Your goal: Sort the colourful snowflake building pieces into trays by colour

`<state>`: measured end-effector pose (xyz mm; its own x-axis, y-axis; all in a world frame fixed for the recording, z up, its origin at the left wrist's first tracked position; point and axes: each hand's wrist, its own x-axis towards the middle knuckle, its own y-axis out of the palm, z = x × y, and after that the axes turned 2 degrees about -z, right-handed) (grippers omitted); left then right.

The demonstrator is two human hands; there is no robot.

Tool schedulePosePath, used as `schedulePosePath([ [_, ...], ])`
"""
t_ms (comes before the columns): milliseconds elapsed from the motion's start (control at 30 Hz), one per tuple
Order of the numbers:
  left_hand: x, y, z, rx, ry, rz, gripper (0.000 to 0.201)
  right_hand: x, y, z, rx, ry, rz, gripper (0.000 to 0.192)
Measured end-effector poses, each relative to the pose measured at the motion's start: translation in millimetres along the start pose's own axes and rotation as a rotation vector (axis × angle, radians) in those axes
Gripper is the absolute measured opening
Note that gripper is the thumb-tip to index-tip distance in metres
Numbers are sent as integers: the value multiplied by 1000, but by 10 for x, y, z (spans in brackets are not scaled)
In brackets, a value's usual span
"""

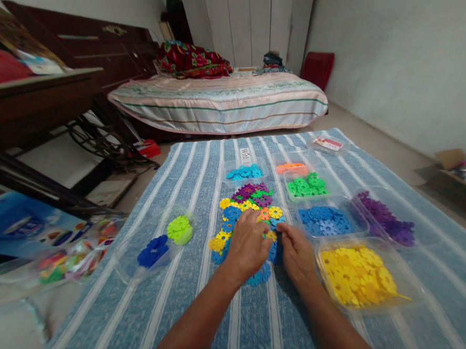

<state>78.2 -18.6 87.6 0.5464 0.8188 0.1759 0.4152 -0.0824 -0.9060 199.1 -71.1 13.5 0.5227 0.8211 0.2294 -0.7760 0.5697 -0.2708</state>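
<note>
Flower-shaped plastic discs (231,213), blue, yellow, orange, green and purple, are joined in a flat assembly on the striped cloth. My left hand (250,244) lies over its middle with fingers curled down onto the discs, hiding part of them. At the right edge of the assembly, my right hand (298,254) is closed, thumb and index finger pinching by a blue disc (278,223). Purple discs (251,192) form the far end. A lighter blue disc (260,274) sticks out at the near end.
Right of my hands stand clear tubs of yellow discs (357,274), blue discs (325,220), purple discs (386,218) and green discs (308,185). Orange discs (292,168) and light blue discs (244,172) are farther back. Left, a tub (127,260) holds dark blue and lime discs.
</note>
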Motion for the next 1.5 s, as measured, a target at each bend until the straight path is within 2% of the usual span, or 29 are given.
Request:
schedulePosePath([
  [167, -221, 63, 2, 31, -17, 168, 15, -4, -11, 4, -20, 11, 13, 30],
  [400, -251, 126, -7, -14, -44, 171, 15, -20, -18, -4, -15, 10, 23, 30],
  [667, -302, 126, -66, -6, -41, 184, 33, -7, -23, 5, 0, 29, 17, 29],
  [867, -270, 193, -129, -1, -31, 157, 37, -6, -25, 26, -8, 28, 9, 29],
  [1033, -264, 219, -112, -62, -65, 140, 23, -8, -23, 17, -15, 28, 18, 30],
  [1200, -272, 247, -40, -143, -76, 29, 11, -9, -24, 18, -13, 27, 25, 29],
  [1400, -210, 112, 22, -251, -115, -32, 12, -4, -19, 31, -14, 22, 18, 28],
  [1500, -161, 5, 80, -288, -184, -43, 13, -2, -15, 24, -20, 26, 12, 29],
])
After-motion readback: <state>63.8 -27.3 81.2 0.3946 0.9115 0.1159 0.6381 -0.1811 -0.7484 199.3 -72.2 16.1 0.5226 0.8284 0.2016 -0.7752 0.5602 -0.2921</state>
